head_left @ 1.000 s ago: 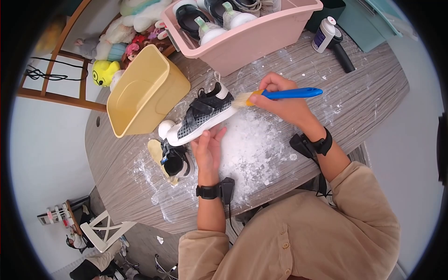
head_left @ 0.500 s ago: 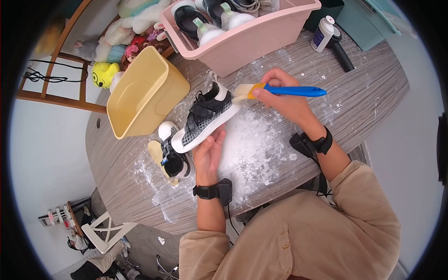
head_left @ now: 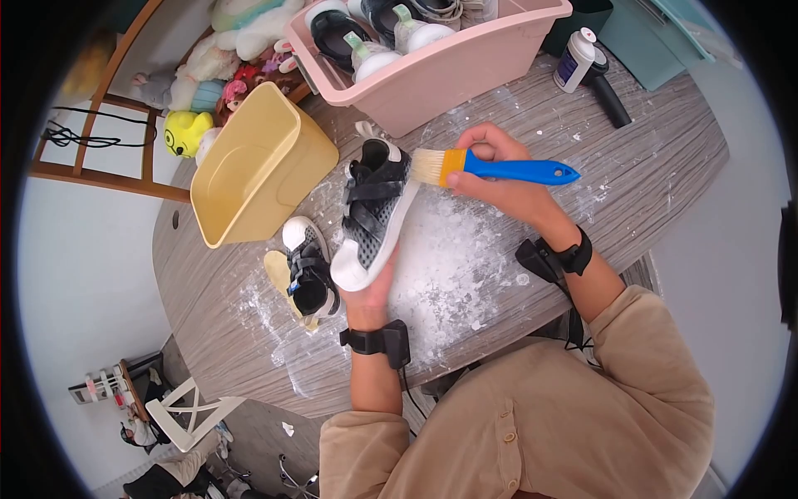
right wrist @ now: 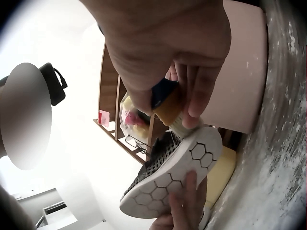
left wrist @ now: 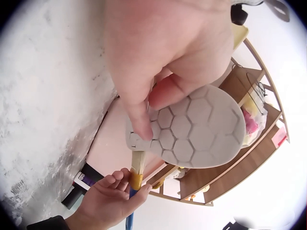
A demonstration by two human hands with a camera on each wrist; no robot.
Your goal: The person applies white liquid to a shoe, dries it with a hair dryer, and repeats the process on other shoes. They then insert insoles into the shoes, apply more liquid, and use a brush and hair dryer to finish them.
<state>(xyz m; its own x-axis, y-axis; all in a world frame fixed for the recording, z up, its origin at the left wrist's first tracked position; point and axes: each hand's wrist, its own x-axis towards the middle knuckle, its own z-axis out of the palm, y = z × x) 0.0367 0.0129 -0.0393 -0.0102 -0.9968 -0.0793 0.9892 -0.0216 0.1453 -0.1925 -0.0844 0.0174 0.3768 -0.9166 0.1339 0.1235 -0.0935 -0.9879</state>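
My left hand (head_left: pixel 376 287) holds a black-and-white perforated sneaker (head_left: pixel 359 223) above the table. In the left wrist view, fingers of that hand lie on the sneaker's white sole (left wrist: pixel 182 129) with its hexagon pattern. My right hand (head_left: pixel 503 179) grips a paintbrush (head_left: pixel 519 169) with a blue handle and orange collar. Its pale bristles (head_left: pixel 427 166) touch the heel side of the sneaker, also seen in the right wrist view, where the right hand (right wrist: pixel 168 52) reaches over the heel. A second, matching sneaker (head_left: pixel 307 266) rests on the table left of the left hand, beside a yellowish insole (head_left: pixel 277 270).
White powder (head_left: pixel 453 266) covers the middle of the table. Behind stand a yellow bin (head_left: pixel 312 158) and a pink bin (head_left: pixel 449 83) holding several shoes. A white bottle (head_left: pixel 575 62) and a black-handled object (head_left: pixel 611 104) lie at the back right, near a teal bin (head_left: pixel 652 50).
The left hand has turned the sneaker more upright, its toe swinging down toward me and to the right. The brush has stayed at the heel, its handle tilting down slightly.
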